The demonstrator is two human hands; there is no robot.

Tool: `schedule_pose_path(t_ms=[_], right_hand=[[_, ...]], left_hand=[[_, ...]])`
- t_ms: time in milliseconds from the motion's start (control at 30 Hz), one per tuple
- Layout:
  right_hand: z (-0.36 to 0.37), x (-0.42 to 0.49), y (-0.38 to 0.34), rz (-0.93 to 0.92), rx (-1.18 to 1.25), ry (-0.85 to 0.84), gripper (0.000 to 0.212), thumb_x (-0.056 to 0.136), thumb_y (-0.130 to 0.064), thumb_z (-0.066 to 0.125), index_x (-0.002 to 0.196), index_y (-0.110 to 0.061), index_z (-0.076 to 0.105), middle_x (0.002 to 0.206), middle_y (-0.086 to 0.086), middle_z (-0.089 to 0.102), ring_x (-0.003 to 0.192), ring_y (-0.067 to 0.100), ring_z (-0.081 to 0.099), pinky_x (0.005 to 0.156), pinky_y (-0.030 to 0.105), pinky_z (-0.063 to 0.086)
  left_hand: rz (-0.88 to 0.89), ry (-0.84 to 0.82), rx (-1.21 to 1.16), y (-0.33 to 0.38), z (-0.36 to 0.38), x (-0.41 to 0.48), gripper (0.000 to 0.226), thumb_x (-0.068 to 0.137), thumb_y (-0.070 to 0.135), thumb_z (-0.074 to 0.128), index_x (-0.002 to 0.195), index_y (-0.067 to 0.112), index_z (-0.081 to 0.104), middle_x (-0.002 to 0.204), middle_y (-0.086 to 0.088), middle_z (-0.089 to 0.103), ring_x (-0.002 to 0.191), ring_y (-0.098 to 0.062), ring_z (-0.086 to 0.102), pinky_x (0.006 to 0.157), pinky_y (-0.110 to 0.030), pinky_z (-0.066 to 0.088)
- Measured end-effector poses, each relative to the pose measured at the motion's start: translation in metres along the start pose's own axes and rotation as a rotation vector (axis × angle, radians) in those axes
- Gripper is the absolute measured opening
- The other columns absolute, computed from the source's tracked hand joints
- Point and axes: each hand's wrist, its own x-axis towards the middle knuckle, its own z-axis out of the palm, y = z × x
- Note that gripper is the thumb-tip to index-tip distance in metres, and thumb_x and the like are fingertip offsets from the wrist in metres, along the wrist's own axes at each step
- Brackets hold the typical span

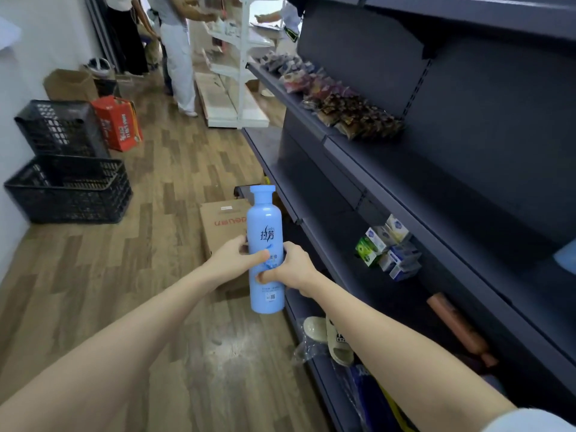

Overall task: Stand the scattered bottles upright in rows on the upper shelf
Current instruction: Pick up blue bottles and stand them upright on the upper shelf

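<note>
1. A dark grey metal shelving unit (467, 104) fills the right side of the view, with several tiers that run away from the camera.
2. A brown wood-plank floor (174, 182) covers the left and centre.
3. Two black perforated plastic crates (68, 188) stand beside the left wall, one behind the other. A red printed carton (118, 123) leans beside the far one.
4. A brown cardboard box (223, 226) with red lettering sits on the floor just beside the base of the shelving unit.
5. A row of dark, multicoloured snack packets (343, 110) lies along the far part of one upper tier. The near part of that tier is bare.
6. The tall light blue plastic bottle (265, 219), with a matching blue cap, is held upright in the air in front of the shelving unit and above the cardboard box. It touches no shelf. Its printed label faces the camera.
7. The left hand (237, 257) grips the middle of the bottle from the left, thumb across the label.
8. The right hand (291, 266) grips the bottle from the right, slightly lower, thumb also across the front.
9. A cluster of small white, blue and green cardboard boxes (388, 247) lies tumbled on a lower tier.
10. A pair of beige slippers (330, 338) rests on the bottom tier, below the right forearm.
</note>
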Motion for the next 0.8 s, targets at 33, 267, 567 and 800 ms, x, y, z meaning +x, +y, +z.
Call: schedule_pose_path(t_ms=[33,267,567,800], right_hand=[[0.000,0.003,0.001,0.011,-0.001,0.017,0.042,0.066,-0.008,0.081,0.091,-0.023,0.050,0.090,-0.007,0.060,0.082,0.011,0.061,0.059,0.022,0.050],[-0.021,0.015,0.016,0.104,0.024,0.223,0.051,0.059,-0.011,0.084,0.101,-0.015,0.055,0.106,0.001,0.065,0.096,0.018,0.064,0.079,0.037,0.056],[-0.093,-0.020,0.041,0.221,0.088,0.520,0.057,0.059,-0.017,0.085,0.108,-0.014,0.057,0.108,-0.002,0.066,0.097,0.014,0.064,0.083,0.033,0.056],[-0.152,-0.069,0.058,0.336,0.125,0.780,0.053,0.062,-0.018,0.084,0.104,-0.014,0.053,0.106,-0.003,0.063,0.097,0.015,0.062,0.081,0.037,0.056]], left_hand=[[-0.003,-0.009,0.030,0.000,-0.004,0.007,0.023,0.085,0.019,0.069,0.104,0.023,0.058,0.114,-0.004,0.066,0.095,-0.012,0.064,0.091,-0.035,0.051],[0.043,-0.058,0.360,0.015,-0.007,0.049,0.075,0.077,0.050,0.068,0.137,0.012,0.046,0.136,-0.006,0.053,0.124,-0.018,0.050,0.104,-0.034,0.040],[0.126,-0.159,0.423,0.046,0.052,0.093,0.058,0.088,0.047,0.059,0.136,0.017,0.047,0.136,-0.006,0.052,0.124,-0.023,0.049,0.097,-0.031,0.037],[0.228,-0.366,0.467,0.076,0.119,0.109,0.058,0.088,0.047,0.059,0.137,0.018,0.046,0.137,-0.006,0.051,0.125,-0.020,0.048,0.096,-0.030,0.038]])
